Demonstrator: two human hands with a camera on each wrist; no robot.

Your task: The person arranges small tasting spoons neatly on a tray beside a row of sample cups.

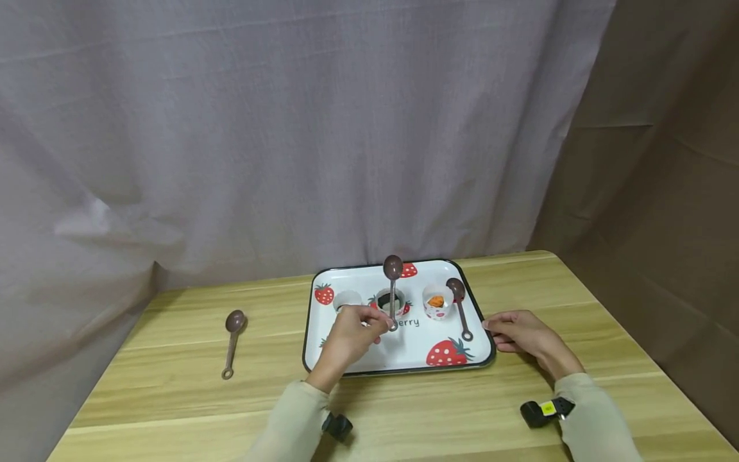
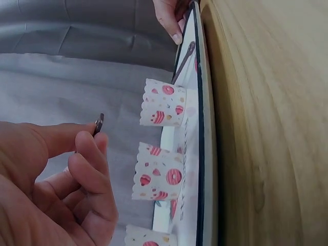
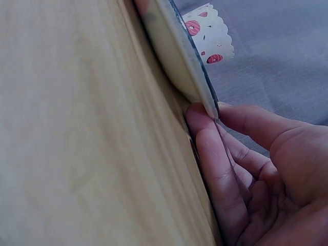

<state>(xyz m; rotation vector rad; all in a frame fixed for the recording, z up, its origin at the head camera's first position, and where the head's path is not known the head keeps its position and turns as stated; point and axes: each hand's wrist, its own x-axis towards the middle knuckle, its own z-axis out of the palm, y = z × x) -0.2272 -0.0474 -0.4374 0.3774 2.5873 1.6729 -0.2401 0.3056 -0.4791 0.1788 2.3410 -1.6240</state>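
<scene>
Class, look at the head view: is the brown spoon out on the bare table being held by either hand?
No. That spoon lies alone on the table, apart from the left hand and right hand at the tray.

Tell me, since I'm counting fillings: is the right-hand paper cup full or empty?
Not empty: the right-hand paper cup holds something orange; how full, cannot tell.

lettering on the tray

you can read only "erry" printed in dark letters on the white floor of the tray (image 1: 462, 273), just right of the spoon (image 1: 392, 289) your left hand (image 1: 346, 340) pinches upright; the start of the word is hidden behind that spoon and hand. the paper cups carry pictures only, no words.
</scene>
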